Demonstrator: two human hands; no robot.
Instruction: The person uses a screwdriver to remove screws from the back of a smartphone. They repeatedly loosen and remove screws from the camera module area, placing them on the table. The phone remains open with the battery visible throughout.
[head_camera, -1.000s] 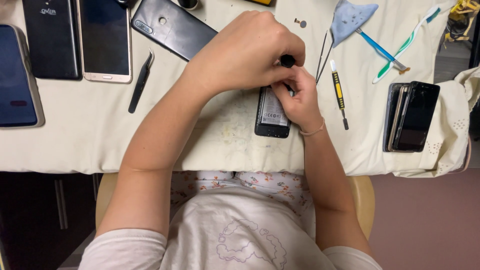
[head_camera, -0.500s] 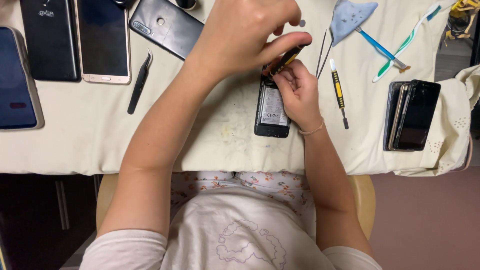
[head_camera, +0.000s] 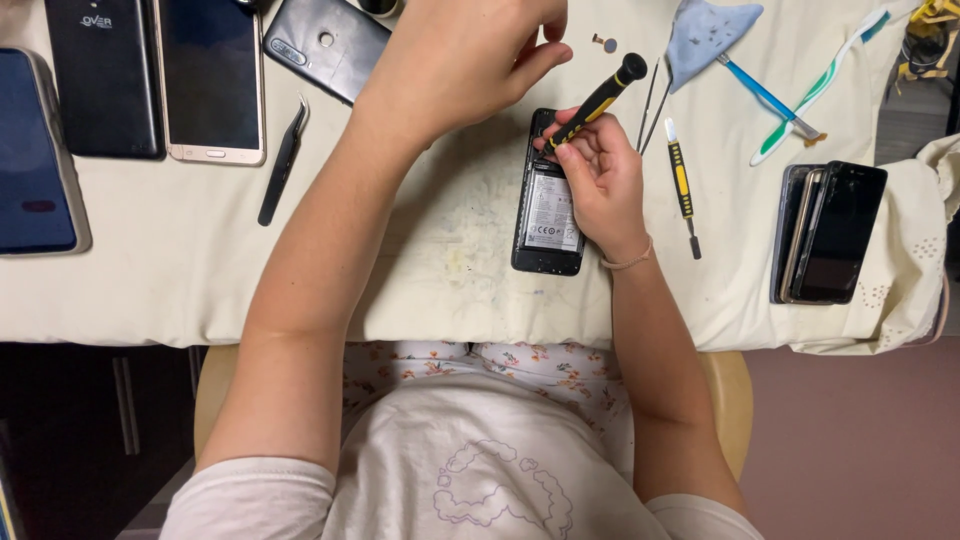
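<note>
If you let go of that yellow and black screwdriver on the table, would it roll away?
Probably only a little. The screwdriver has a round handle, so it could roll, but the cloth under it looks soft and wrinkly, which likely stops it. It looks stiff and light.

From my remote seat, the opened phone (head_camera: 547, 205) lies mid-surface (head_camera: 440, 270), my right hand (head_camera: 598, 175) on it with a screwdriver (head_camera: 592, 104); my left hand (head_camera: 465, 55) hovers behind it. Left of that lie tweezers (head_camera: 283, 160), then three phones (head_camera: 210, 80). To the right lie a second screwdriver (head_camera: 681, 185), two toothbrushes (head_camera: 790, 100) and a stack of phones (head_camera: 825, 232) near the edge.
</note>
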